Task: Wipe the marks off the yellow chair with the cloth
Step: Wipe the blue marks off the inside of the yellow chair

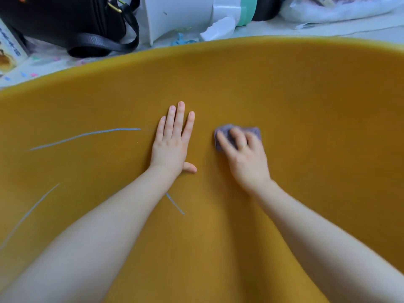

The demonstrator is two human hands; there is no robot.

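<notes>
Here, the yellow chair [262, 88] fills nearly everything below me, a broad mustard surface with a smooth, matte look and a rounded far edge. My left hand [172, 143] lies flat on it, palm down, fingers stretched long and close together, thumb sticking out to the side, holding nothing. My right hand [244, 154] presses the cloth [254, 131] against the seat just beside the left hand; the cloth is a small, crumpled wad of soft purple-grey fabric, and my fingers are spread over it, a thin gold ring [243, 146] on one of them. The right hand looks a little blurred. Three pale blue marks show on the chair, thin and chalky: a long, slightly curved line [85, 134] well to the left of my left hand, a straight diagonal streak [30, 213] near the left edge, and a short stroke [175, 204] just beside my left forearm. Beyond the chair's rim lie a black leather bag [72, 20] with a looped strap and some white plastic.
</notes>
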